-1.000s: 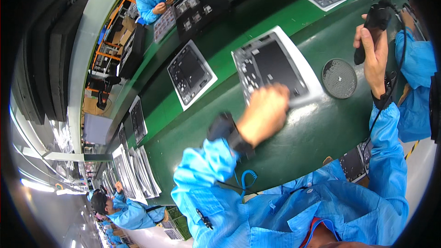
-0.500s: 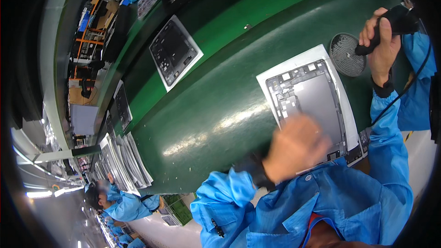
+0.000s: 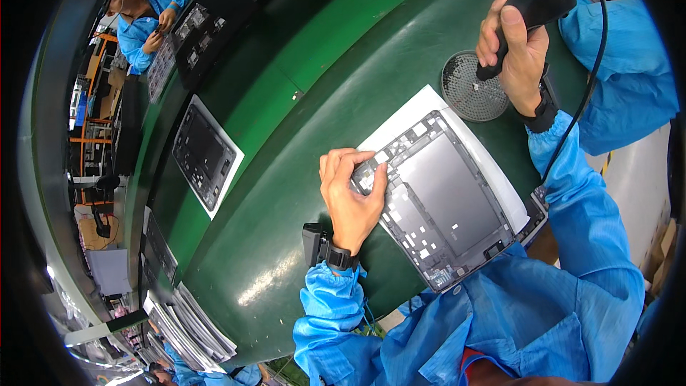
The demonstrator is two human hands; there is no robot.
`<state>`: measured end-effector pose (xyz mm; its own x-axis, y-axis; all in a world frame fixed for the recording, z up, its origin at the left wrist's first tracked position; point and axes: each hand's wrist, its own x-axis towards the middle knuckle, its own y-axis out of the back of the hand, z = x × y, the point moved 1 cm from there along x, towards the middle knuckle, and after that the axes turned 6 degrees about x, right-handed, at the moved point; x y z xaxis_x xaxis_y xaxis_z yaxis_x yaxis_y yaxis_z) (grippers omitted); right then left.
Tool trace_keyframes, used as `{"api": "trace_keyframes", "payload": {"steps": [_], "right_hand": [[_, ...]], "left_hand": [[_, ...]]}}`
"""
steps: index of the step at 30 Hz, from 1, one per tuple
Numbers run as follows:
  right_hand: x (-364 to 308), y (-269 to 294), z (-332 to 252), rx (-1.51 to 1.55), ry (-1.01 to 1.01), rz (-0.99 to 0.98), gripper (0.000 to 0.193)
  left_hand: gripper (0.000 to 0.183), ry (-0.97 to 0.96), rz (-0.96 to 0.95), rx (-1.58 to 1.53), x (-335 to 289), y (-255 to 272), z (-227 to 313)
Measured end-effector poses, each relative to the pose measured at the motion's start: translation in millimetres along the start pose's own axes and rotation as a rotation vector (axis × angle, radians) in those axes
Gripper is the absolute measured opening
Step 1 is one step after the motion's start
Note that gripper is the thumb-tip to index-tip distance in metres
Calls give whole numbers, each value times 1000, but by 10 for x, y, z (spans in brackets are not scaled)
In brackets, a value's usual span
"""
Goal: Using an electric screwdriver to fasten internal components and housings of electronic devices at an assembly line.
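Observation:
My left hand (image 3: 350, 200) pinches one corner of a grey tablet housing (image 3: 446, 179), thumb on top. Its inner side faces up, with small white patches along the edges. Partly under it lies a white sheet (image 3: 487, 166); the housing's near end reaches past the sheet to my jacket. In my right hand (image 3: 522, 64), raised at the upper right, is a black pistol-grip tool (image 3: 543, 0), its fingers wrapped round the handle. A cord runs beside the tool and down past my right forearm. The handle's lower end hangs over a round grey dish (image 3: 471, 93) with a dimpled surface.
On the bright green strip beyond the table (image 3: 286, 193) lies another tablet housing (image 3: 204, 150) on a white sheet. A stack of sheets (image 3: 189, 325) stands at the lower left. Co-workers in blue sit across, at the upper left (image 3: 153, 3), and close at the right (image 3: 622, 71).
My left hand has moved from above the housing to its far left corner and closed on it. The housing has turned and shifted on the sheet. My right hand still holds the tool. The view has shifted.

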<state>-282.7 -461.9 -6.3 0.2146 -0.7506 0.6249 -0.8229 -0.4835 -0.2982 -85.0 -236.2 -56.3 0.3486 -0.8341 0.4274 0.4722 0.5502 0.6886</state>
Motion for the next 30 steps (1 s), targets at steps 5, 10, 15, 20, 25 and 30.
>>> {"api": "trace_keyframes", "payload": {"steps": [5,10,15,20,25,30], "right_hand": [[-2,-61,43,3,-11,-38,28],[5,-58,65,-7,-9,-38,29],[-12,-51,69,-21,-8,-41,29],[-30,-53,74,-33,-14,-38,29],[8,-196,-2,-6,16,-28,25],[-129,-887,-201,134,9,-126,35]], "left_hand": [[22,-2,8,5,22,-11,4],[22,-3,12,1,8,-26,-1],[23,-16,24,-2,1,-37,-7],[22,-16,14,5,-1,-25,11],[22,-27,25,3,8,-10,5],[23,-2,18,-17,-29,-23,-53]]}}
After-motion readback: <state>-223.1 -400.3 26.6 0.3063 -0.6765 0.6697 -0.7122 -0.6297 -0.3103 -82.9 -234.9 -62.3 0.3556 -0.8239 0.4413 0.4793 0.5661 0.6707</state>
